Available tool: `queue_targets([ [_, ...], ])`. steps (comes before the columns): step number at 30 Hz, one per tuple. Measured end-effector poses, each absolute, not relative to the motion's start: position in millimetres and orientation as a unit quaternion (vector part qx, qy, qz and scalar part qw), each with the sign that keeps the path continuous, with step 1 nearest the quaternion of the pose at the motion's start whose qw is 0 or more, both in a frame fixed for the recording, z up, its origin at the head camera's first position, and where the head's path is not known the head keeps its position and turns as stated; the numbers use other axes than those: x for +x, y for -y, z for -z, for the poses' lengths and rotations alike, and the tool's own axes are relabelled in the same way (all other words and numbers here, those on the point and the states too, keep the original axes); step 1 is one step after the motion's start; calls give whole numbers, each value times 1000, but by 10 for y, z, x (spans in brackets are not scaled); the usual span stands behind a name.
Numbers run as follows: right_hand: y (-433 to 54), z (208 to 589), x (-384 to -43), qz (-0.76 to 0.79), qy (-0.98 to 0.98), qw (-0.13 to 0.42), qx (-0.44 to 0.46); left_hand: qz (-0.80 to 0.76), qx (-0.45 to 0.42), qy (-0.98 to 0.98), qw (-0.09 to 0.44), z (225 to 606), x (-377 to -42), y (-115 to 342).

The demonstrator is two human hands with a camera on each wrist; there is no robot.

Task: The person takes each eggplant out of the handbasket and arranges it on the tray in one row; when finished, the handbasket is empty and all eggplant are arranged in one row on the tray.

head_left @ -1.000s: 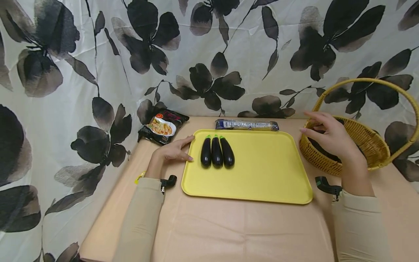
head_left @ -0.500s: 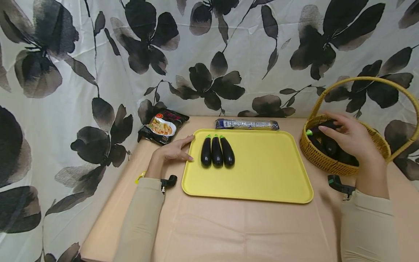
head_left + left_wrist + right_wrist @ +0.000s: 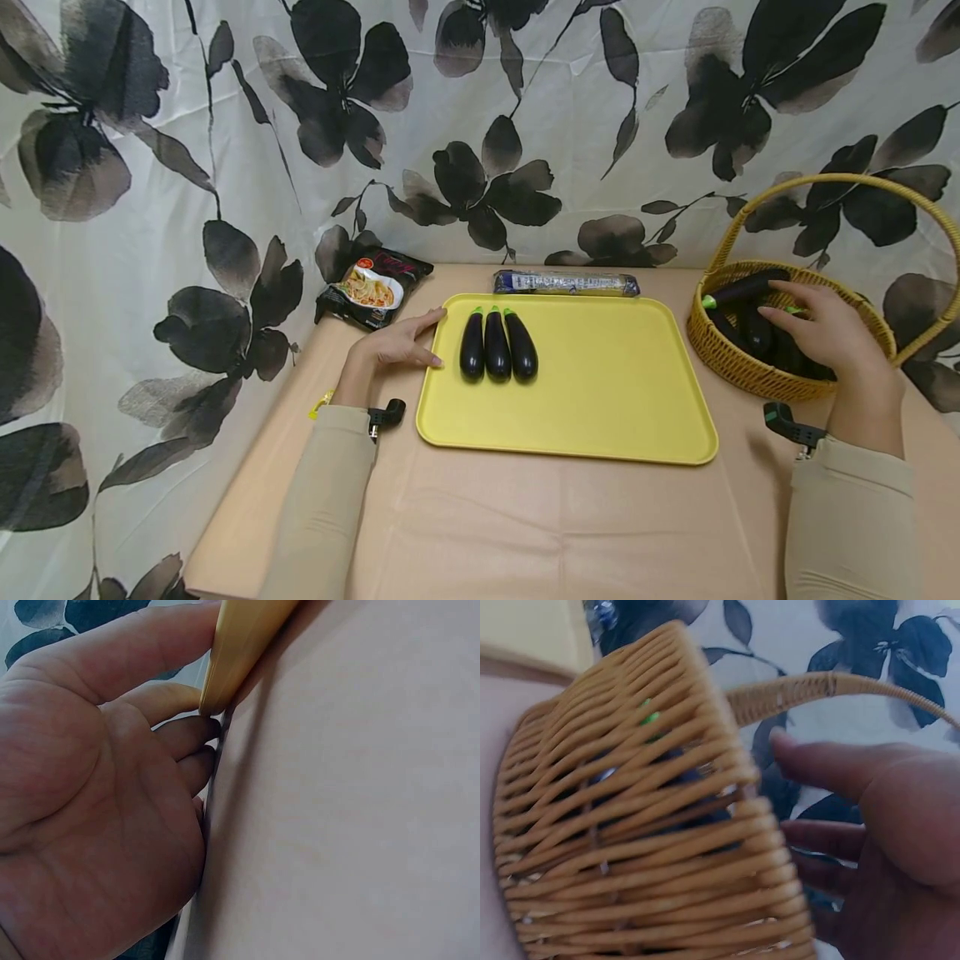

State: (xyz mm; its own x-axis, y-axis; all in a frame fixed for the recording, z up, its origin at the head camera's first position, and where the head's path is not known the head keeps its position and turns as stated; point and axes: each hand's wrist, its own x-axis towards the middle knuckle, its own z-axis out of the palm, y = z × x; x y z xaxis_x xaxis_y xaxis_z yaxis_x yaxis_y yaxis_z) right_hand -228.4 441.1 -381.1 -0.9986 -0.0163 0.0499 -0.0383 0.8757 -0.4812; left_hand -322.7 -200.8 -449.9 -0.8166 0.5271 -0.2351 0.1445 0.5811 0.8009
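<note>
My left hand [image 3: 396, 344] touches the left rim of a yellow tray [image 3: 615, 383] with thumb and index finger. The left wrist view shows the thumb [image 3: 161, 649] against the tray edge [image 3: 244, 649], other fingers lower down. Three dark eggplants [image 3: 497, 348] with green tips lie side by side on the tray's left part. Over a wicker basket [image 3: 757, 385] at the right is my right hand [image 3: 832, 329], thumb and fingers spread apart. Inside lie several eggplants; one [image 3: 742, 288] slants along the back left, and another's green tip shows by the thumb. In the right wrist view the basket wall [image 3: 652, 817] hides most of them.
A black noodle packet [image 3: 372, 289] lies behind the left hand. Behind the tray's far edge is a long blue-and-silver package [image 3: 566, 284]. The basket's tall handle [image 3: 847, 179] arches above it at the right. A floral curtain [image 3: 600, 125] hangs behind the table.
My right hand has moved right, from the basket's left rim to over its middle. The eggplants inside are now more visible. The left hand stays at the tray rim.
</note>
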Motion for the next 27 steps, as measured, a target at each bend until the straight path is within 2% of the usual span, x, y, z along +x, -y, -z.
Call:
queue_targets([
  [19,-4653,4021,-2305,-217,973,-75,-19,-410,194,-861,231,4502,-3242,2011],
  [27,-4658,4038,-2266,-215,972,-82,-51,-412,205,-857,231,4513,-3247,2010],
])
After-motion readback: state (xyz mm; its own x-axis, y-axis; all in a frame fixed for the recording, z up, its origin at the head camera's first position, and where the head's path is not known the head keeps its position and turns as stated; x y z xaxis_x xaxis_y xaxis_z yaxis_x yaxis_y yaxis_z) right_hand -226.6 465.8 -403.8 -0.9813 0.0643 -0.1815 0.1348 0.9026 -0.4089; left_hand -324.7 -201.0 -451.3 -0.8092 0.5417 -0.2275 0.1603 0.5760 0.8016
